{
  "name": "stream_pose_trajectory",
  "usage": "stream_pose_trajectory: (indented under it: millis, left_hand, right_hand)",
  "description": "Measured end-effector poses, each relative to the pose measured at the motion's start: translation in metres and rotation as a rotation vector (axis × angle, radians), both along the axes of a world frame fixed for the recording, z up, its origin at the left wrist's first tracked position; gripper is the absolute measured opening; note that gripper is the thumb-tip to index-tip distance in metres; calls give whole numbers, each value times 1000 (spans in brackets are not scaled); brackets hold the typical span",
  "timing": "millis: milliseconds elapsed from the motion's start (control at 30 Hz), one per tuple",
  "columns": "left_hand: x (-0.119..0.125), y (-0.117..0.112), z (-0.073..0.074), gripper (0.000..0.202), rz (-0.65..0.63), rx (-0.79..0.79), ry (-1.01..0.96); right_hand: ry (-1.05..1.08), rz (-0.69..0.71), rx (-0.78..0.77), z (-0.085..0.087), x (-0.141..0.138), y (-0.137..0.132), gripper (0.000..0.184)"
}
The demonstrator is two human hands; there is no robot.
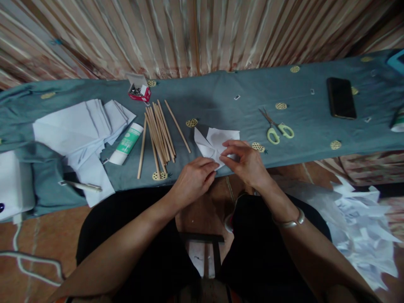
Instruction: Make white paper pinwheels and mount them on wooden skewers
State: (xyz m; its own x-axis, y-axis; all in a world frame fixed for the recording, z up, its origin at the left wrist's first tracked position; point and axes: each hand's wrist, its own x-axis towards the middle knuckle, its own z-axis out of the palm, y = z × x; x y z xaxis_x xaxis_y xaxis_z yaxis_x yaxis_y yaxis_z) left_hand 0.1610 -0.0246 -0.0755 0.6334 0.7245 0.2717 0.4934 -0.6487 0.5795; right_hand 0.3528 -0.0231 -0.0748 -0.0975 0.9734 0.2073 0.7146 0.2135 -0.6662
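Observation:
A white paper pinwheel [214,142] with bent blades lies at the table's front edge between my hands. My left hand [196,177] pinches its near left part between thumb and fingers. From the right, my right hand [243,162] grips a blade of the same paper near the middle, fingers curled. The exact fold under the fingertips is partly hidden. Left of the paper lie several thin wooden sticks [159,134] and a white and green glue stick [126,143]. To the right rest scissors [274,126] with light green handles, blades slightly apart.
A small red box [139,90] of metal pins stands open at the back. Stacked white paper sheets [72,126] and a pen [82,185] lie left. A black phone [341,97] is at right. Cut white paper pieces [362,227] fill a clear bag below the table.

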Motion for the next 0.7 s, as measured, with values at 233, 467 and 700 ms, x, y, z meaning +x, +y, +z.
stream_pose_trajectory:
  millis: [233,467,700]
  left_hand:
    - [1,1,1,21,12,-32,-22]
    - [1,2,2,22,19,-56,-12]
    - [2,1,2,22,24,-76,-22]
  right_hand:
    - [-61,55,81,-4,1,-3,12]
    - [-166,118,129,-6,0,-6,23]
    - [-339,97,138,-8,-8,-13,28]
